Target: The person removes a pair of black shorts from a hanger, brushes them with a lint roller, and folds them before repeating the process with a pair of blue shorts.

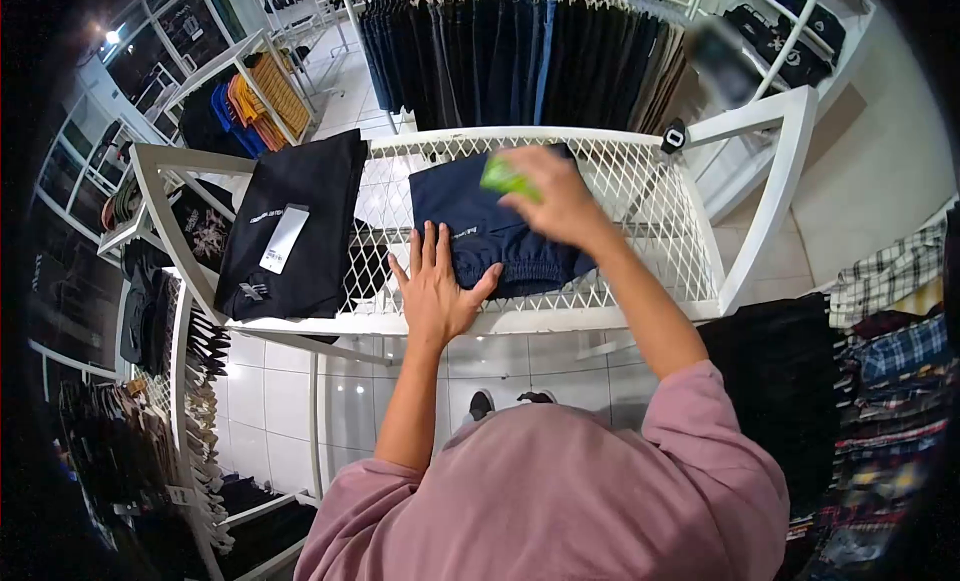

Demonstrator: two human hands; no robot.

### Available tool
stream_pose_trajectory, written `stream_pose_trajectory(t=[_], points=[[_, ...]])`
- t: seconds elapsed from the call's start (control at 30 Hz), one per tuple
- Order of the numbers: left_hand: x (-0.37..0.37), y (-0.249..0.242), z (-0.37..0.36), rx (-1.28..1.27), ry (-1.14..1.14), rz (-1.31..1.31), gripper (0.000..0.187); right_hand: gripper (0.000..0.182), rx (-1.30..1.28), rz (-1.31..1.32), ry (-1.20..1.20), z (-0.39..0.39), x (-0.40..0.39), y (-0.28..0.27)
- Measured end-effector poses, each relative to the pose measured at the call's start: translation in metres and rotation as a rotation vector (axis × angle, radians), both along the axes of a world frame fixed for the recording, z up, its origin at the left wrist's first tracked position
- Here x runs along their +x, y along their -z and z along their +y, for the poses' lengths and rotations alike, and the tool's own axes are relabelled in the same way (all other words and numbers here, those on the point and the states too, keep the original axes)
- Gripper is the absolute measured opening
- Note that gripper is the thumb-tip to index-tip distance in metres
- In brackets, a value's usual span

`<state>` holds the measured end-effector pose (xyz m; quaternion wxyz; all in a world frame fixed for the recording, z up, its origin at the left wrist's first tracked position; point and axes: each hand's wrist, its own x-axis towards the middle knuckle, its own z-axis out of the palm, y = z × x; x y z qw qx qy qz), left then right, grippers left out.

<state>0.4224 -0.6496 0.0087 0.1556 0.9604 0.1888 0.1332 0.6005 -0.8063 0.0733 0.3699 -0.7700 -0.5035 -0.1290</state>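
Note:
Folded navy elastic-waist bottoms (pixel 460 196) lie on a white wire-mesh rack top (pixel 650 231), with the gathered waistband toward me and small white lettering above it. My left hand (pixel 438 293) is open, its fingers spread and resting on the left side of the waistband. Over the right part of the garment, my right hand (pixel 552 193) grips a bright green object (pixel 510 179). It is blurred and partly covered by my fingers, so I cannot make out its kind. To the left lies a folded black garment (pixel 300 181) bearing a white paper tag (pixel 285 237).
A small black device with a white face (pixel 674 137) sits at the rack's far right corner. Hanging dark trousers (pixel 500 61) line the far side. Plaid shirts (pixel 890 351) hang at right, and yellow and blue clothes (pixel 260 96) sit on a rack back left.

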Motion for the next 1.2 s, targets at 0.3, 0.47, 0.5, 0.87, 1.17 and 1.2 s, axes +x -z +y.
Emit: stream_pose_trajectory(t=[0.3, 0.47, 0.5, 0.87, 1.17, 1.2], points=[[-0.002, 0.002, 0.000, 0.043, -0.029, 0.010, 0.113, 0.046, -0.062, -0.086, 0.545, 0.059, 0.075, 0.034], [0.000, 0.006, 0.002, 0.070, -0.014, -0.005, 0.111, 0.059, -0.240, 0.153, -0.380, 0.033, -0.005, 0.031], [0.000, 0.003, 0.000, 0.051, -0.019, -0.011, 0.110, 0.057, -0.151, 0.154, -0.240, 0.019, 0.011, 0.044], [0.000, 0.002, 0.000, 0.045, -0.001, 0.043, 0.107, 0.053, 0.097, -0.096, 0.700, -0.064, -0.029, 0.009], [0.002, 0.001, 0.003, 0.020, -0.010, 0.060, 0.103, 0.046, -0.163, -0.170, 0.986, -0.126, -0.022, 0.062], [0.002, 0.000, 0.003, -0.001, 0.003, 0.032, 0.106, 0.047, -0.124, -0.328, 1.030, -0.117, -0.025, 0.058]])
